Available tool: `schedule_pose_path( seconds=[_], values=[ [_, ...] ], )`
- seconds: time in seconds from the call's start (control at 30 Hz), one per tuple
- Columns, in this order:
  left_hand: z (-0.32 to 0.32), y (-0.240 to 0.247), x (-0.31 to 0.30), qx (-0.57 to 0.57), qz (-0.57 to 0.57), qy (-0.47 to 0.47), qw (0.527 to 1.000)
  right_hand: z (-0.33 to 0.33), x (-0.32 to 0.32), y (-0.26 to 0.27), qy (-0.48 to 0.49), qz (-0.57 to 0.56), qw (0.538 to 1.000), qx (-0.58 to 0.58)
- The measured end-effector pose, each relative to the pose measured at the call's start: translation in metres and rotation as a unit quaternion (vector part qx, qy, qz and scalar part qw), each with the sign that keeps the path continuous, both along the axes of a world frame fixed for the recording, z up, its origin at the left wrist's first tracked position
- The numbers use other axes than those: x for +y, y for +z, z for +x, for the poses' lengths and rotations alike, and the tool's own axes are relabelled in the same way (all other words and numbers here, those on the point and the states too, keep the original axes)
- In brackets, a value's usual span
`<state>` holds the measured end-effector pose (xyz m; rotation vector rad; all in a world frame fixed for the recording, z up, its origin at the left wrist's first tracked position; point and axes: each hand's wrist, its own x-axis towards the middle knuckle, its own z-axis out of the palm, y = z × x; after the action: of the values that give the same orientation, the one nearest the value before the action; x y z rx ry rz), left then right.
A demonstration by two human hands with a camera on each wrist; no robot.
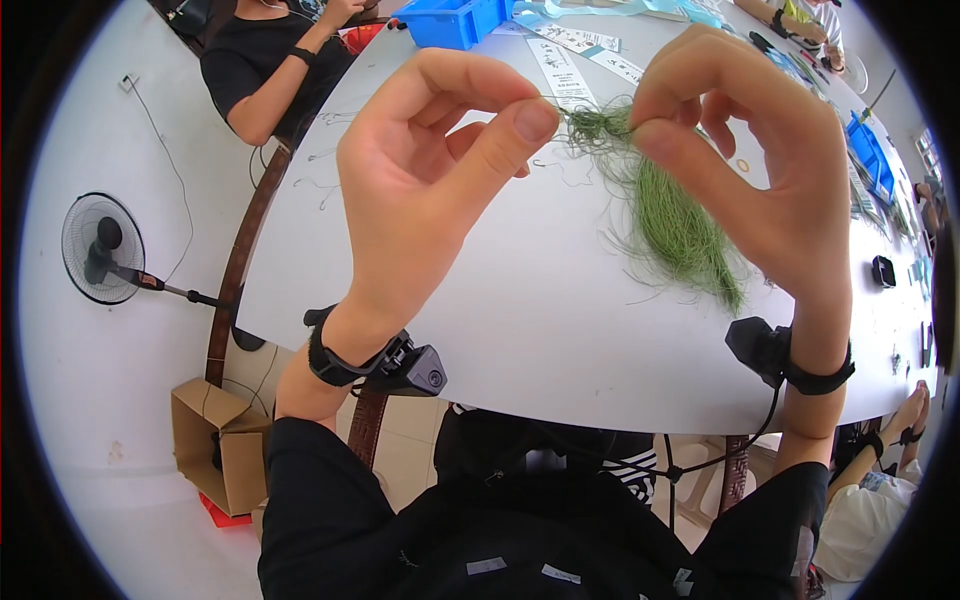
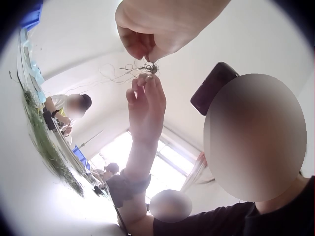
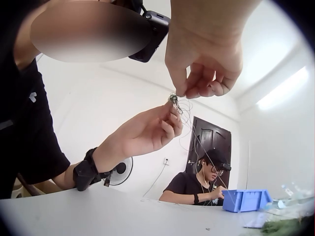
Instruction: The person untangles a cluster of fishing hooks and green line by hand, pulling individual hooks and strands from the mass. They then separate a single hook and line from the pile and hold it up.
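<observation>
In the head view the left hand point(image 1: 425, 170) and right hand point(image 1: 755, 150) are raised above the white table, thumb and index finger of each pinching a small tangled clump of green thread point(image 1: 598, 124) between them. The left wrist view shows the clump point(image 2: 151, 69) held between the fingertips of both hands, with thin loops trailing out. In the right wrist view the clump point(image 3: 173, 99) sits at the meeting fingertips, and fine strands hang down. A larger loose bundle of green thread point(image 1: 680, 225) lies on the table below the right hand.
Thin wire-like pieces point(image 1: 318, 190) lie on the table point(image 1: 480, 340) at the left. Printed paper strips point(image 1: 565, 75) and a blue bin point(image 1: 440, 22) are at the back. Other people sit around the table. A black box point(image 1: 883, 271) and another blue bin point(image 1: 870, 155) stand at the right.
</observation>
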<state>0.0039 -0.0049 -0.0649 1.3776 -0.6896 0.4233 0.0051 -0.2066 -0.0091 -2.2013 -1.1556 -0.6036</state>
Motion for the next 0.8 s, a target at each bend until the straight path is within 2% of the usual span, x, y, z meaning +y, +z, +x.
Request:
schedule_pose_path(
  seconds=[0.13, 0.33, 0.47, 0.63, 0.8],
  values=[
    [0.003, -0.002, 0.001, 0.020, -0.013, -0.023, 0.999, 0.000, -0.002, 0.003, 0.021, -0.023, 0.999, 0.027],
    [-0.003, 0.007, -0.004, 0.073, -0.021, -0.072, 0.995, -0.002, 0.000, -0.001, -0.013, -0.014, 0.994, 0.105],
    [-0.004, 0.003, -0.002, 0.012, 0.126, -0.057, 0.990, 0.002, -0.002, -0.005, 0.014, 0.011, 0.989, 0.149],
    [0.002, -0.003, -0.001, -0.015, 0.090, -0.031, 0.995, 0.006, -0.007, -0.002, 0.037, -0.007, 0.976, 0.212],
    [0.001, 0.000, -0.001, -0.015, 0.106, -0.036, 0.994, 0.012, -0.007, -0.008, 0.084, 0.031, 0.954, 0.286]
  ],
)
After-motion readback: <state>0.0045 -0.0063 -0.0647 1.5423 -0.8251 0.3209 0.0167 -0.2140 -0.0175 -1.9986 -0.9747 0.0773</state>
